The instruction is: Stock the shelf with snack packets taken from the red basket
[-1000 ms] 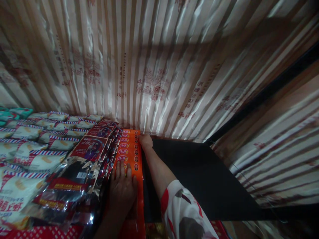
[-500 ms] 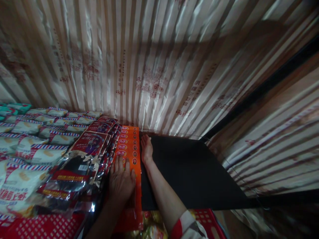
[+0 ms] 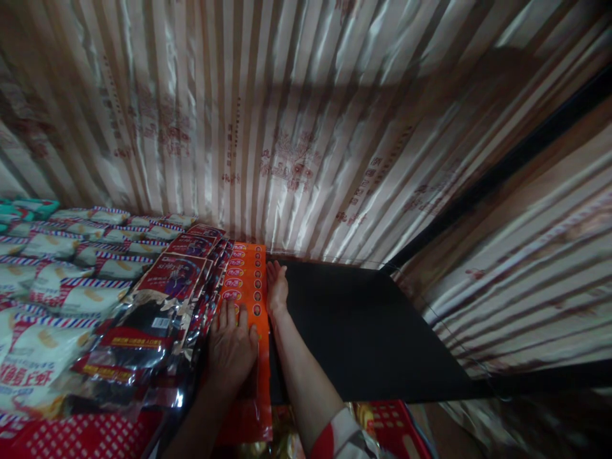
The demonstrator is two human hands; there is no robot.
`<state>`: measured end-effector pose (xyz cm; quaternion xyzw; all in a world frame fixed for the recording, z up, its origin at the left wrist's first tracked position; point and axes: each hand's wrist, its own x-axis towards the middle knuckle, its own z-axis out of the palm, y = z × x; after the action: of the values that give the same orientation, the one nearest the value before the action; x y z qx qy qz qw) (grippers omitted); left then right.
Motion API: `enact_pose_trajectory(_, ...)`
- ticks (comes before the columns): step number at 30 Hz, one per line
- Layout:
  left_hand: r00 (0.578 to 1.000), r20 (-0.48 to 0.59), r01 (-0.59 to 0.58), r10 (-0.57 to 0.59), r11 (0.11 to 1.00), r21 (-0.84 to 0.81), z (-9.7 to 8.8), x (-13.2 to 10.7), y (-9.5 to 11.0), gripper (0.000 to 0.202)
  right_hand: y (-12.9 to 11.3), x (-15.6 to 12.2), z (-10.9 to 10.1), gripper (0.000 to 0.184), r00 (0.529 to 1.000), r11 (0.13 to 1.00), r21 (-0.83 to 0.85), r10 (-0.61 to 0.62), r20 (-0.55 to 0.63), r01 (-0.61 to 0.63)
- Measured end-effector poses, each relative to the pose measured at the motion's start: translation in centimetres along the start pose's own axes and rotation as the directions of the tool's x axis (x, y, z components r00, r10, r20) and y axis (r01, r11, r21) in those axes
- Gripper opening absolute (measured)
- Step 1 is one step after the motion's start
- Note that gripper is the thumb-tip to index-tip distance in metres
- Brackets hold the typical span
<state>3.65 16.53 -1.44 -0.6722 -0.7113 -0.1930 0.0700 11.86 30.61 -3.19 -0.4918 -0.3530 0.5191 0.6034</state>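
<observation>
A row of overlapping orange snack packets (image 3: 246, 280) lies on the black shelf board, each showing a pink logo and a small round picture. My left hand (image 3: 233, 347) rests flat on the nearest packet, fingers apart and pointing away from me. Along the packets' right edge stands my right hand (image 3: 277, 285), turned on its side with palm toward them and fingers stretched out. It holds nothing. To the left, dark red and black packets (image 3: 167, 299) lie in an overlapping stack close beside the orange ones.
Rows of white snack bags (image 3: 90, 296) fill the left side. A striped, wrinkled curtain (image 3: 296, 127) hangs behind. The black shelf board (image 3: 363, 331) extends right, near a dark pole (image 3: 478, 191). Red baskets (image 3: 90, 438) stand at the front, one below my right arm.
My right hand has shifted slightly left, against the orange packets' edge. My left hand stays on the packets, almost unmoved.
</observation>
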Motion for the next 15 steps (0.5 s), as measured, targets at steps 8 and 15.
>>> enact_pose_trajectory(8,0.999,-0.039,-0.004,0.002,0.999,-0.038,0.4,0.0,-0.2,0.042,0.3,-0.2,0.3,0.071,0.998,0.991,-0.119,-0.055,0.029,0.058)
enact_pose_trajectory(15,0.997,-0.072,-0.007,0.005,1.0,-0.02,0.9,0.0,-0.3,0.042,1.5,0.4,0.0,0.074,0.996,0.981,-0.17,-0.093,0.005,0.092)
